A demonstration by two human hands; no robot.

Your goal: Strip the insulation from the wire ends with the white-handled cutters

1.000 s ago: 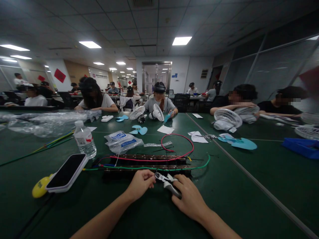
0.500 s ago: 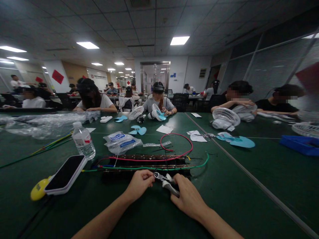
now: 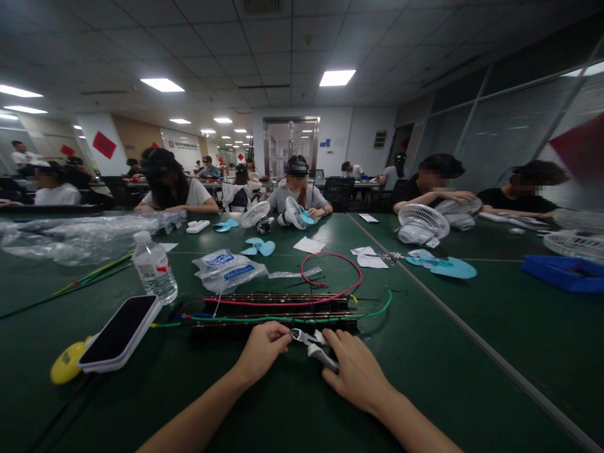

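Note:
My right hand [image 3: 356,371] is wrapped around the handles of a pair of cutting pliers [image 3: 323,357] with grey and white grips. Their metal jaws point left, up against the fingertips of my left hand [image 3: 262,352]. Thumb and forefinger of that left hand are pinched together; whatever lies between them is too small to make out. Just beyond both hands lie long black strips [image 3: 207,332] with copper-coloured lines. Along them run a green wire [image 3: 380,310] and a red wire [image 3: 361,272], which loops up at the right.
At left are a phone [image 3: 120,332], a yellow object [image 3: 67,363] and a water bottle [image 3: 154,269]. Plastic bags [image 3: 229,270], blue fan blades [image 3: 258,246] and white fans [image 3: 423,224] lie farther off. A blue tray [image 3: 561,275] sits at right. Several people work across the table.
The view has shifted slightly, so the scene sits a little farther left. Both hands and the pliers keep nearly the same place; the right fingers look slightly straighter on the handles.

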